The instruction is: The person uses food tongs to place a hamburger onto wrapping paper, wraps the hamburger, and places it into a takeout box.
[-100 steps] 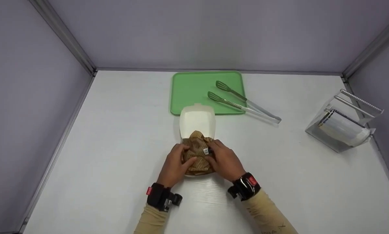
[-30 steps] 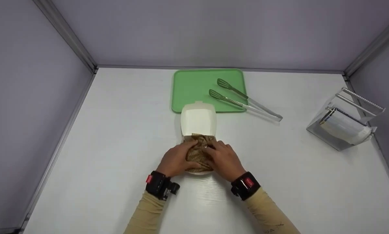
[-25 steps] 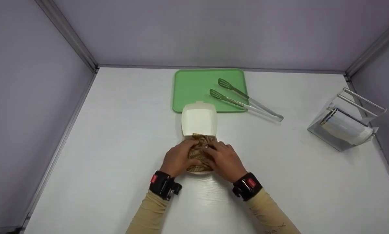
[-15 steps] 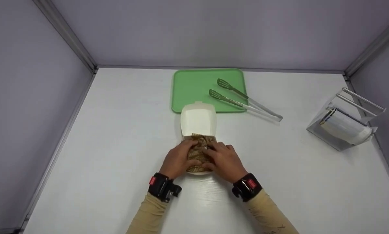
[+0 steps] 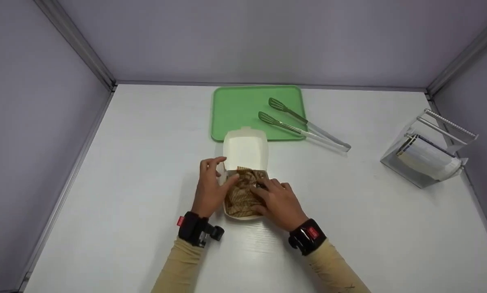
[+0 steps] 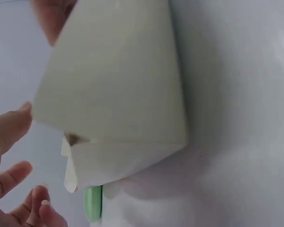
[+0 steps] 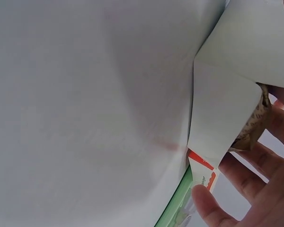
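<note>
A white clamshell takeaway box (image 5: 246, 150) stands on the table, its lid folded back away from me. In its base lies a bundle wrapped in crumpled brown printed paper (image 5: 243, 197). My left hand (image 5: 209, 191) is at the box's left side, fingers spread and loosely bent, thumb reaching over the rim toward the paper. In the left wrist view its fingers stand apart from the box wall (image 6: 118, 85). My right hand (image 5: 283, 203) rests on the bundle's right side, thumb and forefinger apart on the paper. Its other fingers extend along the box in the right wrist view.
Behind the box lies a green tray (image 5: 235, 108), overlapped by the lid in the head view. Long tongs (image 5: 314, 132) lie across its right edge, handles on the table. At the right stands a clear holder (image 5: 394, 158) with a bagged roll (image 5: 428, 158). Walls enclose the table.
My left hand has lifted off the bundle and moved left beside the box. The right hand stays on the paper. Compared with 3.3 s ago, the bundle sits flatter in the base.
</note>
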Demonstrator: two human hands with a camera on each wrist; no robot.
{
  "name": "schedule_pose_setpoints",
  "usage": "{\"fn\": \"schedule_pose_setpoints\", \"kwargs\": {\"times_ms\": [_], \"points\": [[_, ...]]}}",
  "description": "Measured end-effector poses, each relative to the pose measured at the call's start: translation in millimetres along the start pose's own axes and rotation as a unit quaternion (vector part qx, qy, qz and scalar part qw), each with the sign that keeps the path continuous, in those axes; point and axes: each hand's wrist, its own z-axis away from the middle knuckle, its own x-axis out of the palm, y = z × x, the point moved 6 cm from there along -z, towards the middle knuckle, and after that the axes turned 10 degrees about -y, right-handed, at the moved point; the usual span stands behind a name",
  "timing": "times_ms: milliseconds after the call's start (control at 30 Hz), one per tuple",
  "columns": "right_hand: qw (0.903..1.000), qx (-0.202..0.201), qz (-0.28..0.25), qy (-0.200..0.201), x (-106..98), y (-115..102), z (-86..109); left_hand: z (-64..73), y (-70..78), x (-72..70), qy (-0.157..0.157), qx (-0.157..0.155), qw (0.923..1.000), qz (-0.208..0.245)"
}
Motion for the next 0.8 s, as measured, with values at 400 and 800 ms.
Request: {"fn": "schedule_pose_setpoints", "kwargs": {"times_ms": [400, 800], "points": [[0.9990, 0.004, -0.043, -0.006, 1.0, 3.9, 0.6, -41.4, -12.3, -8.4, -0.015, -0.030, 0.9994, 0.012], [0.9977, 0.010, -0.066, -0.006, 4.0, 8.4, 1.6, -51.5, -21.5, -5.0, -0.042, -0.024, 0.9945, 0.093]]}}
